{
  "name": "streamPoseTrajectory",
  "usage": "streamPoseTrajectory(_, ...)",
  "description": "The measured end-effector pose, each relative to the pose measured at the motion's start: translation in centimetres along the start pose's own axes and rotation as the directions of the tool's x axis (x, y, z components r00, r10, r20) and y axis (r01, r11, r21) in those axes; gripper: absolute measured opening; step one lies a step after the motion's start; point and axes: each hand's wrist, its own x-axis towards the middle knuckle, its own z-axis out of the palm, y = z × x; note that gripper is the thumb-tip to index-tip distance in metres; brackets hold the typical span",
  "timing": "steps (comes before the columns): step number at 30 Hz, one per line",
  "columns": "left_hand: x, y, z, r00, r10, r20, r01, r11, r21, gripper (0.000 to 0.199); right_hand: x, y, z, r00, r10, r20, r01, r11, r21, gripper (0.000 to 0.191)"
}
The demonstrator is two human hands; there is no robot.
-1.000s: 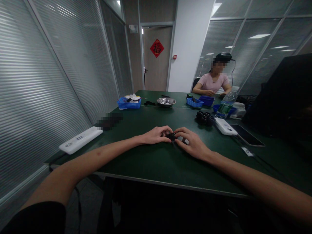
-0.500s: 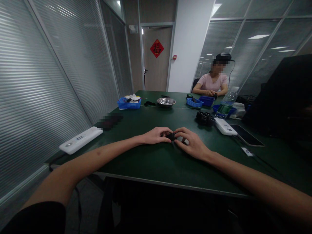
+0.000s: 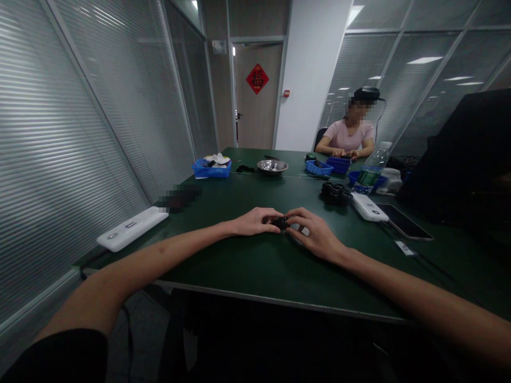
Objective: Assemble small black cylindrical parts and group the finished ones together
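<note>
Both of my hands rest low over the green table [image 3: 239, 266], fingertips meeting near its middle. Between them is a small black object [image 3: 282, 223], partly covered by fingers; its exact kind does not show. Curled round its left side are the thumb and fingers of my left hand [image 3: 257, 221]. My right hand [image 3: 313, 231] pinches the same object from the right. Beyond my right hand lies a cluster of black, rounded pieces [image 3: 336, 193], some with ring-like openings.
To the right are a white power bank [image 3: 369, 207], a tablet [image 3: 404, 221] and a clear bottle [image 3: 373, 169]. Another white device [image 3: 133, 229] lies left. Farther back stand a metal bowl [image 3: 272, 168] and blue baskets [image 3: 211, 170]. A person [image 3: 349, 135] sits across the table.
My hands stay almost still around the black object. Across the table, the person's hands have shifted slightly apart.
</note>
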Motion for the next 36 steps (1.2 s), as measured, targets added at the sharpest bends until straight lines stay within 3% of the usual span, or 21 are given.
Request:
streamPoseTrajectory(14,0.07,0.44,0.12,0.999,-0.045,-0.019,0.045,0.999,-0.017,0.051,0.03,0.12,0.15,1.0,-0.01,-0.017,0.01,1.0,-0.016,0.015)
streamPoseTrajectory(20,0.03,0.39,-0.03,1.0,0.025,-0.003,-0.025,1.0,0.009,0.047,-0.11,0.13,0.08,1.0,0.003,-0.013,-0.003,1.0,-0.011,0.016)
streamPoseTrajectory(28,-0.07,0.58,-0.01,0.999,-0.031,-0.009,0.031,0.999,-0.008,0.049,0.09,-0.21,-0.02,1.0,0.01,-0.018,-0.01,1.0,-0.01,0.016)
streamPoseTrajectory(36,-0.08,0.59,-0.17,1.0,0.012,0.014,-0.013,1.0,0.026,0.045,0.05,-0.22,-0.09,0.999,0.047,-0.02,-0.046,0.999,0.017,0.02)
